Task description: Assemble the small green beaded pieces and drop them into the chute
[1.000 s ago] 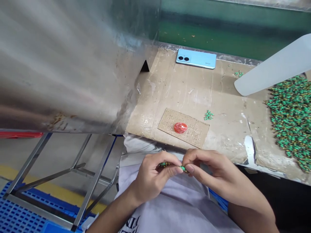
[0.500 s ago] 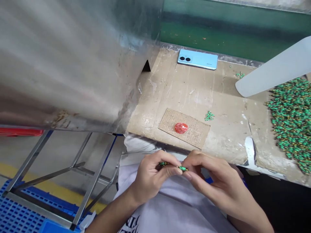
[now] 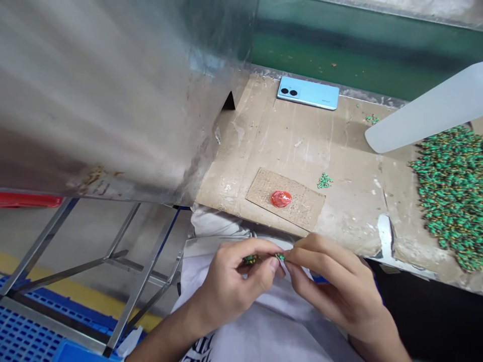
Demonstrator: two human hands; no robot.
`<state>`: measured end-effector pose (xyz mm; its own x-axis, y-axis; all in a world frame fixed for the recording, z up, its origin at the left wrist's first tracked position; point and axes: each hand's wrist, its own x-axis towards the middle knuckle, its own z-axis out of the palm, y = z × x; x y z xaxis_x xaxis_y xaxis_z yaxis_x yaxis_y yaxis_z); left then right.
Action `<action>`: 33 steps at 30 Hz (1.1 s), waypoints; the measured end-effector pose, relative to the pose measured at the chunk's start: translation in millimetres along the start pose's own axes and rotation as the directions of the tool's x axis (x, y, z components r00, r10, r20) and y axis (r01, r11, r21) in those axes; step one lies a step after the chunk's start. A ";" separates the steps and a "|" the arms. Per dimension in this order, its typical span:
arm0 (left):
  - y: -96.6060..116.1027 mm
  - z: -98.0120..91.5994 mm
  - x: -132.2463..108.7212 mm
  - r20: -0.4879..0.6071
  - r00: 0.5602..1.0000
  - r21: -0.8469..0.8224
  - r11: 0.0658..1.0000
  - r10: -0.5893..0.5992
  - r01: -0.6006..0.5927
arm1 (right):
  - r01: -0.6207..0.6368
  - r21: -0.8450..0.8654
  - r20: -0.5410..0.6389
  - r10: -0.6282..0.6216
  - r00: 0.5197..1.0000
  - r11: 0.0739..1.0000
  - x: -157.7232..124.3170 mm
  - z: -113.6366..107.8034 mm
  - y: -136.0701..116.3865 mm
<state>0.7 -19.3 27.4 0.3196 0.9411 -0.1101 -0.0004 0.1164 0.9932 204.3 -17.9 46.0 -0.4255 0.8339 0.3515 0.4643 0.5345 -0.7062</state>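
Left hand point(image 3: 237, 280): I am watching it through the head camera; its fingers are curling inward, thumb and forefinger drawing close together, and they are keeping several green-and-yellow pieces point(image 3: 250, 260) in the hollow behind them.
Small green piece point(image 3: 279, 257): it is sitting between the two hands, at the left thumb and forefinger tips, in front of the tabletop point(image 3: 354, 211) edge and above the pale shirt point(image 3: 260, 322).
Right hand point(image 3: 341, 284): its fingers are bending toward the left hand, the forefinger tip meeting the piece's right end; from my end I cannot tell whether thumb and forefinger are pinching it or how wide they are standing.
Cardboard strip point(image 3: 304, 207): it is lying aslant near the tabletop's front edge, just beyond the hands, and a glossy red lump point(image 3: 281, 198) is resting on it.
Small green cluster point(image 3: 324, 180): it is lying just beside the strip's upper right side.
Large pile point(image 3: 453, 201): I am seeing green and yellow bits spreading over the tabletop's right side, well apart from the hands.
White tube point(image 3: 426, 110): it is leaning in from the right edge, its rounded end standing near another few green bits point(image 3: 372, 119).
Blue phone point(image 3: 317, 94): it is lying flat at the back, its two camera lenses facing up.
Metal panel point(image 3: 132, 100): it is filling the upper left, above a metal stand point(image 3: 150, 261).
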 end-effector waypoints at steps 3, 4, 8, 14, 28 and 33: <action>0.9 0.9 1.1 -0.011 1.000 0.033 0.999 0.025 -0.024 | 0.050 -0.051 0.012 -0.050 0.999 0.997 -1.8 0.7 3.5; 1.7 1.1 1.5 -0.014 0.999 0.044 0.998 0.036 -0.036 | 0.059 -0.057 0.017 -0.058 0.998 0.997 -2.1 0.9 4.4; 5.5 0.4 2.1 -0.009 0.999 0.065 0.997 0.048 -0.047 | 0.092 -0.114 0.021 -0.090 0.996 0.989 -3.2 0.8 5.5; 7.6 -3.1 3.5 0.022 1.000 -0.003 1.000 -0.015 0.015 | 0.127 -0.174 0.010 -0.127 0.992 0.977 -4.3 0.0 4.9; 1.4 8.0 6.5 -0.151 0.979 0.160 0.980 0.140 -0.115 | -0.038 0.088 -0.024 0.040 0.999 0.995 3.9 8.6 0.0; -1.0 9.0 5.8 -0.159 0.977 0.127 0.984 0.143 -0.124 | -0.141 0.179 0.002 0.143 0.990 0.974 0.9 11.9 -2.5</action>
<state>11.0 -16.8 26.1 0.1616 0.9864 0.0290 0.0804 -0.0424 0.9959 193.6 -20.1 40.7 -0.3565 0.9014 0.2458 0.3726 0.3784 -0.8473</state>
